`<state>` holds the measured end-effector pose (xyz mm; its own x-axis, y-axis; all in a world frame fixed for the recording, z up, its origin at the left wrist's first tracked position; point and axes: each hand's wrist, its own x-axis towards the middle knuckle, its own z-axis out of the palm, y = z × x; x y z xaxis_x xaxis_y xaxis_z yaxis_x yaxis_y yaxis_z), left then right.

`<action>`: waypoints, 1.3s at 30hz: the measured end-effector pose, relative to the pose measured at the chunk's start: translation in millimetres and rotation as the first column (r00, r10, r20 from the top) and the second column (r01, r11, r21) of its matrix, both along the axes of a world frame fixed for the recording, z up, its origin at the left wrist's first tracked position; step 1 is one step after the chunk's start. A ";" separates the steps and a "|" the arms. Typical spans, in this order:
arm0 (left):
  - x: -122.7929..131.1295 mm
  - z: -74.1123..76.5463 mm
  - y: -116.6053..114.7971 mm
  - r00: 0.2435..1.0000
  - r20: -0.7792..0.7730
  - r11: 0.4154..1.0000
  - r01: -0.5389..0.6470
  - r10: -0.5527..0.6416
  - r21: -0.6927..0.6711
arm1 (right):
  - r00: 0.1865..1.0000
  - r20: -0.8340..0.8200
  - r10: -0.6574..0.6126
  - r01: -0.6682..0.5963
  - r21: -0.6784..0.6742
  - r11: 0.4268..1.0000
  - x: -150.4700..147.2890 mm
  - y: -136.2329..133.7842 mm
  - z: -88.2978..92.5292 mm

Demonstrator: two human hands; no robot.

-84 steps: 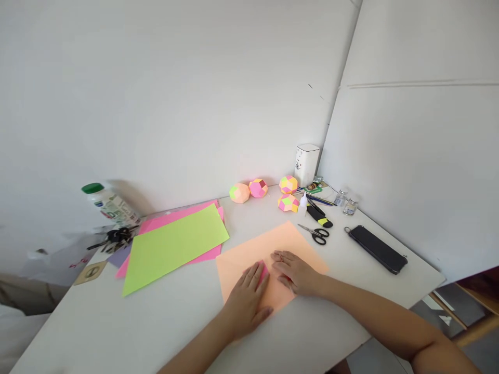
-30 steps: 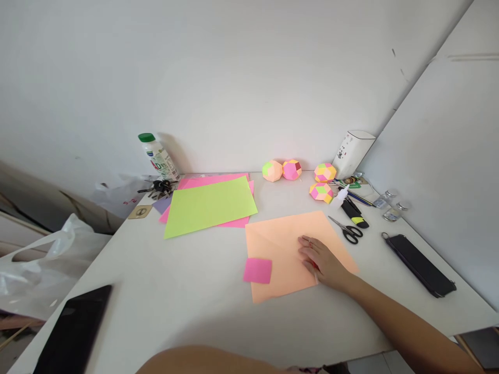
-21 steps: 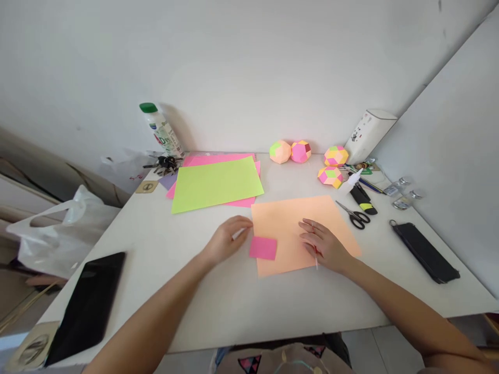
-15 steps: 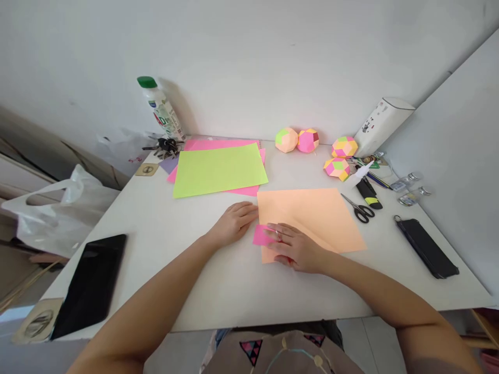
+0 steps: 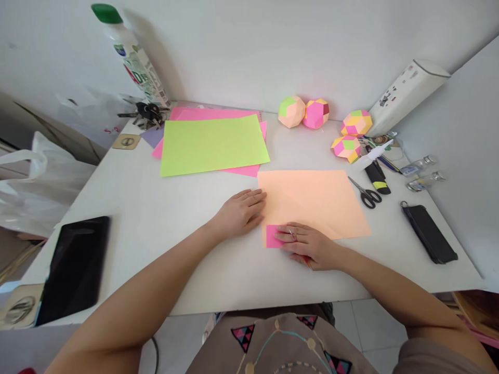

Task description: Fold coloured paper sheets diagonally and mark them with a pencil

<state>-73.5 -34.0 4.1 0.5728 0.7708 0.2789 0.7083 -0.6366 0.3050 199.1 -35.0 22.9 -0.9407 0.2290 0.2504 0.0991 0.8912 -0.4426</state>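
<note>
A peach paper sheet (image 5: 307,197) lies flat on the white table. My left hand (image 5: 242,212) rests on its left edge, fingers stretched out flat and holding nothing. At the sheet's lower left corner lies a small pink paper piece (image 5: 272,237), partly hidden under the fingers of my right hand (image 5: 307,245). Those fingers press flat on the pink piece. A slim red pen-like thing (image 5: 306,260) is tucked in the right hand; most of it is hidden by the fingers.
A lime green sheet (image 5: 212,145) covers pink sheets at the back left. Paper balls (image 5: 291,112) stand along the wall. Scissors (image 5: 366,195), a cutter (image 5: 378,177), a glue bottle (image 5: 372,156) and a black pouch (image 5: 429,234) lie right. A tablet (image 5: 74,270) lies left.
The pink piece and my right hand have shifted right and now sit within the sheet's lower left corner. My left hand has moved onto the sheet's left edge. The head view has tilted down.
</note>
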 end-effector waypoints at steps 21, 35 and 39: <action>5.3 -3.3 -13.5 0.996 -0.089 1.000 -0.011 0.009 -0.022 | 0.953 -0.263 -0.150 0.131 -0.089 0.987 -8.4 9.6 -8.8; 5.1 2.7 -15.5 0.998 0.019 0.997 0.060 -0.059 -0.048 | 0.962 -0.223 -0.154 0.135 -0.100 0.986 -9.5 10.4 -7.0; 5.3 2.7 -15.2 0.998 0.016 0.997 0.063 -0.062 -0.048 | 0.962 -0.227 -0.151 0.130 -0.107 0.986 -9.7 10.3 -6.2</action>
<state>-68.2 -49.2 6.8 0.6164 0.7466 0.2504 0.6629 -0.6636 0.3466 189.5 -24.7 16.8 -0.8152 0.3867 0.4312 0.1050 0.8309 -0.5465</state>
